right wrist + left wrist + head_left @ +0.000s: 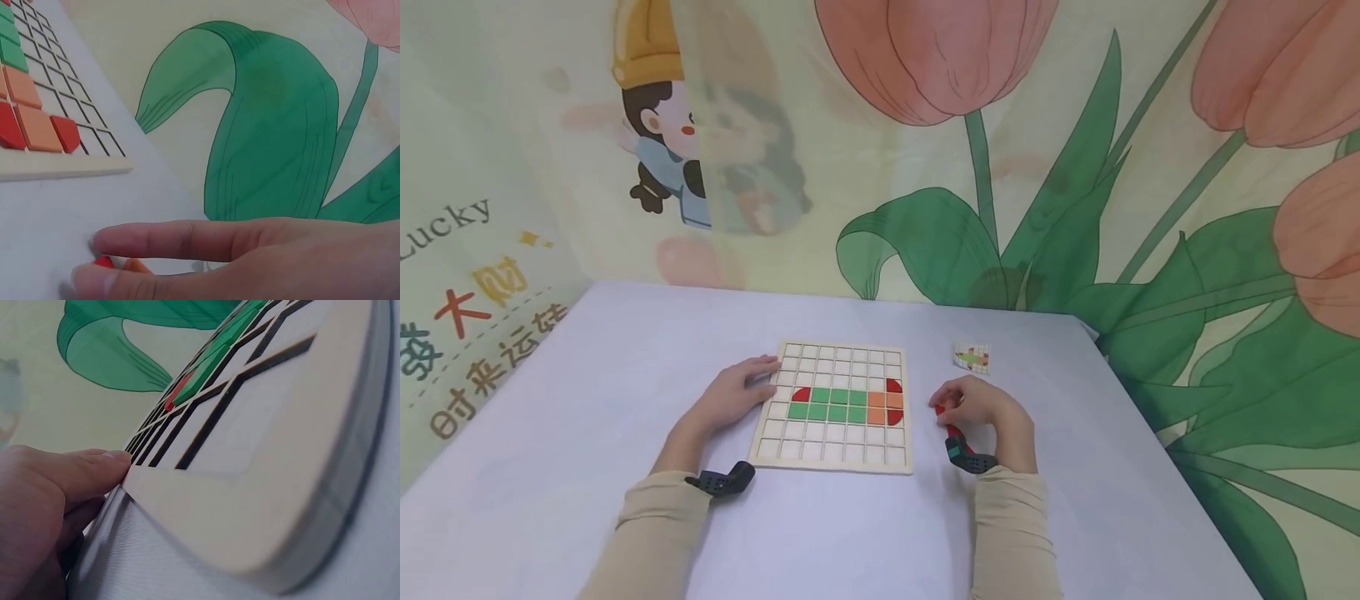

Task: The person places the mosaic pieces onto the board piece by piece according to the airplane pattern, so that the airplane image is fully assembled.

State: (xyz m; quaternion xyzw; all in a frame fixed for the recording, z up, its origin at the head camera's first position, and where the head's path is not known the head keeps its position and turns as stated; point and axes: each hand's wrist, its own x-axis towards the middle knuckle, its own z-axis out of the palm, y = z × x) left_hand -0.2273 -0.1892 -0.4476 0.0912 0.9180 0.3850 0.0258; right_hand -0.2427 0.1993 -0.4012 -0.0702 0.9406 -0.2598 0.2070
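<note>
A square wooden grid board (831,467) lies on the table, with green tiles (829,405), orange tiles (876,407) and red rounded tiles (894,386) across its middle rows. My left hand (733,396) rests its thumb and fingertips on the board's left rim. In the left wrist view, that hand (56,500) touches the rim near one corner. To the right of the board, my right hand (981,408) pinches a small red tile (940,409) between thumb and index finger. The right wrist view shows this red tile (105,261) mostly hidden by the thumb.
Just behind the red tile, an orange piece (136,265) shows partly between the fingers. A small picture card (972,357) with a coloured grid pattern lies beyond my right hand. The white-covered table (835,533) ends at a printed wall cloth (925,208).
</note>
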